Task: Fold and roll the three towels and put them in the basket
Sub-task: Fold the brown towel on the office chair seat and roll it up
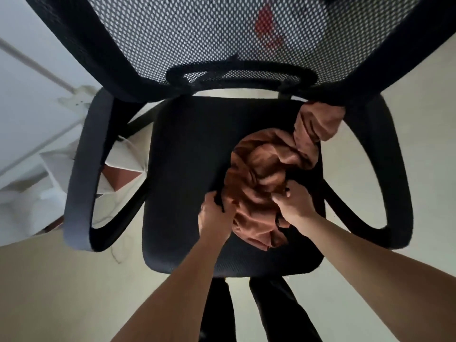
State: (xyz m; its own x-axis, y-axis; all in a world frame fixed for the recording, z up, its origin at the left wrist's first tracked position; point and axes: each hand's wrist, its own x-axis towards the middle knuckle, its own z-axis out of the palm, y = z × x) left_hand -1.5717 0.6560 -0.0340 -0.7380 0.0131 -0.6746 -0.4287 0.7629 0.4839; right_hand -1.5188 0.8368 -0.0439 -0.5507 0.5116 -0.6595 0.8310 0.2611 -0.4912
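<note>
Cloth fills my grip on both sides: my left hand [214, 214] curls its fingers round the left edge of the brown towel heap [261, 164], and my right hand [293, 202] clenches a fold on its right side. The heap sits crumpled on the black chair seat [187, 156], right of its middle, with one twisted end running up to the far right corner under the mesh backrest [197, 33]. I cannot tell how many towels are bunched in it. Past the left armrest [84, 169], on the floor, stands a white box-like thing [123, 159].
</note>
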